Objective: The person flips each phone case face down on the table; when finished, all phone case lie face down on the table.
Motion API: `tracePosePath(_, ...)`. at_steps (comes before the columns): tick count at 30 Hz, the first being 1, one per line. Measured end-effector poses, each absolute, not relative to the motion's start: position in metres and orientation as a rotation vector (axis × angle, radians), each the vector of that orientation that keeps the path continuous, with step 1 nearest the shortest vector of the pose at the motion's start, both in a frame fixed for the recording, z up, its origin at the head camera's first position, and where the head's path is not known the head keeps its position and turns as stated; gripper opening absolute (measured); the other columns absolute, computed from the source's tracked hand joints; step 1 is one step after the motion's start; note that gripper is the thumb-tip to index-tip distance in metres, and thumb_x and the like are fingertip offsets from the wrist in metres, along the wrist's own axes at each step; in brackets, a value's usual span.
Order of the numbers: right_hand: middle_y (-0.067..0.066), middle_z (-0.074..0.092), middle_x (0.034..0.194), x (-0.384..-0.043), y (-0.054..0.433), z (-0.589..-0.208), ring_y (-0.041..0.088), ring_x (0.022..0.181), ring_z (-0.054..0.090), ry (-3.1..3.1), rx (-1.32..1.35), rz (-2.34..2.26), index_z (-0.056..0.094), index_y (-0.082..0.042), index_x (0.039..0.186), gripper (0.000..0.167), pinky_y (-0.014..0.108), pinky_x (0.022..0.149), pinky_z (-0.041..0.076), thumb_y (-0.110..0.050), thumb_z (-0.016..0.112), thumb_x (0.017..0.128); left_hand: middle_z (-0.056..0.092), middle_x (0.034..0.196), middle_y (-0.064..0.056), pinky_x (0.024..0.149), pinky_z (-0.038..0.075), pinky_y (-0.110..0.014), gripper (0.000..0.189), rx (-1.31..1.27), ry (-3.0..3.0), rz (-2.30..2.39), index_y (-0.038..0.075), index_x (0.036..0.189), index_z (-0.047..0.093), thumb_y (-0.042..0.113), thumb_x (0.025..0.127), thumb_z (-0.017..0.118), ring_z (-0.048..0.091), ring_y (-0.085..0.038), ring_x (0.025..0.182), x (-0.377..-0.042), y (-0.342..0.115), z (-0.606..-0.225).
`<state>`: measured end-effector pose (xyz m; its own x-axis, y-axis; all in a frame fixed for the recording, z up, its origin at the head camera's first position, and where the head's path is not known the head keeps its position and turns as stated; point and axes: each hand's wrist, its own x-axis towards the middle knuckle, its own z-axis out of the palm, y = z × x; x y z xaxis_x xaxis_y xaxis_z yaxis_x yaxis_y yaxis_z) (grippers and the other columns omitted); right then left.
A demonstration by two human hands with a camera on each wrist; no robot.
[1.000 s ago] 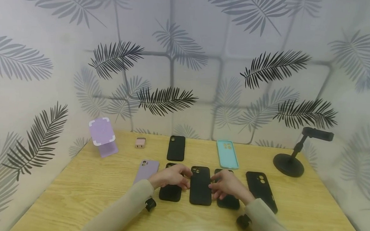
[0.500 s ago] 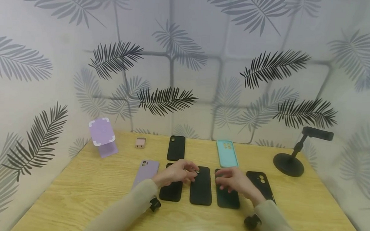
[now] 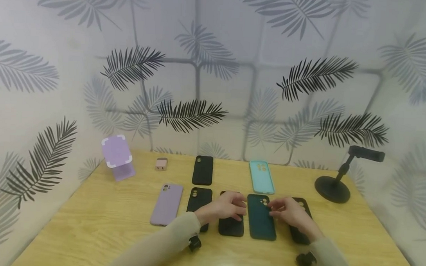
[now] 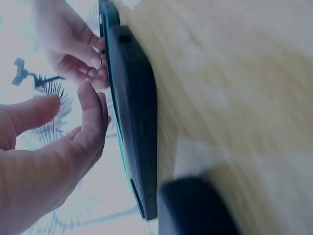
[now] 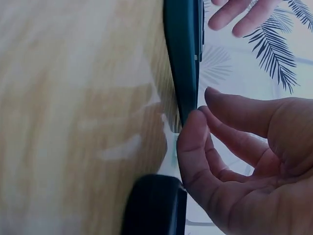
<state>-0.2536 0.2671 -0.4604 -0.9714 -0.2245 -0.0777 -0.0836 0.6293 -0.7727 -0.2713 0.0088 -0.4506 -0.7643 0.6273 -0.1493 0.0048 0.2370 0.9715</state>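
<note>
My left hand (image 3: 228,206) hovers with loosely bent fingers over a black phone case (image 3: 231,228), its fingertips near the left edge of a dark green phone case (image 3: 261,222). At that green case's upper right edge is my right hand (image 3: 290,211), thumb and fingers apart. In the right wrist view the fingertips (image 5: 193,129) come right beside the dark green case's corner. The right hand partly covers another black phone case (image 3: 299,234). Left of the middle one, a black phone case (image 3: 197,201) is partly behind my left hand and sleeve. A lilac phone case (image 3: 166,205) lies farther left.
Along the back of the wooden table (image 3: 90,222) lie a pink plug charger (image 3: 161,164), a black phone case (image 3: 202,170) and a turquoise phone case (image 3: 262,177). A lilac phone stand (image 3: 117,152) is at the back left, a black phone stand (image 3: 332,189) at the right.
Both hands have moved rightward: the left from the left black case to over the middle one, the right from over the dark green case to its right edge. The cases stay in place.
</note>
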Motion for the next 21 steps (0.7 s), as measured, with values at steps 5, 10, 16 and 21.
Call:
tracePosePath(5, 0.02, 0.068, 0.107, -0.251, 0.268, -0.462, 0.019, 0.085, 0.067, 2.631, -0.197, -1.278, 0.067, 0.006, 0.113, 0.029, 0.033, 0.066, 0.058, 0.0, 0.071, 0.085, 0.055, 0.134, -0.028, 0.079, 0.06, -0.041, 0.044, 0.572, 2.0, 1.534, -0.007, 0.138, 0.048, 0.0, 0.096, 0.057, 0.064, -0.037, 0.11, -0.267, 0.019, -0.453)
tracePosePath(10, 0.021, 0.066, 0.108, -0.252, 0.265, -0.461, 0.02, 0.086, 0.068, 2.571, -0.146, -1.335, 0.066, 0.009, 0.114, 0.029, 0.034, 0.068, 0.06, 0.006, 0.068, 0.085, 0.056, 0.133, -0.027, 0.078, 0.06, -0.039, 0.045, 0.549, 2.011, 1.528, -0.007, 0.138, 0.049, 0.001, 0.095, 0.059, 0.066, -0.032, 0.103, -0.267, 0.023, -0.455)
tracePosePath(16, 0.023, 0.064, 0.109, -0.252, 0.264, -0.461, 0.02, 0.082, 0.068, 2.513, -0.116, -1.396, 0.064, 0.011, 0.116, 0.031, 0.035, 0.069, 0.061, 0.009, 0.066, 0.085, 0.061, 0.125, -0.022, 0.073, 0.059, -0.037, 0.042, 0.512, 2.021, 1.545, -0.004, 0.135, 0.053, 0.004, 0.095, 0.06, 0.067, -0.029, 0.099, -0.267, 0.025, -0.455)
tracePosePath(21, 0.025, 0.062, 0.111, -0.253, 0.267, -0.462, 0.019, 0.08, 0.068, 2.492, -0.109, -1.409, 0.062, 0.012, 0.117, 0.032, 0.036, 0.069, 0.061, 0.009, 0.066, 0.086, 0.065, 0.115, -0.015, 0.065, 0.056, -0.032, 0.04, 0.431, 1.954, 1.629, -0.001, 0.133, 0.055, 0.006, 0.094, 0.062, 0.065, -0.029, 0.099, -0.268, 0.027, -0.453)
